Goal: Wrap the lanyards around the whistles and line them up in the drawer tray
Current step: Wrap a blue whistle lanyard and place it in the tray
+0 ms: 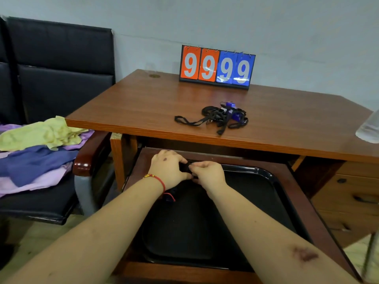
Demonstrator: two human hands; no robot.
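A black tray [264, 193] lies in the pulled-out wooden drawer [303, 199] under the desk. Over the tray's far left corner my left hand [169, 170] and my right hand [208, 174] meet and hold a small black whistle with its black lanyard [184, 168], mostly hidden between the fingers. Another dark wrapped whistle [170, 196] lies in the tray under my left wrist. On the desk top sits a tangle of black lanyards with blue whistles [223, 116].
A flip scoreboard [217, 67] reading 9999 stands at the back of the desk [143, 107]. A black chair [51, 78] with yellow and purple cloths [39, 144] is at the left. A clear plastic bottle [369, 128] lies at the right edge. Closed desk drawers [352, 201] are at the right.
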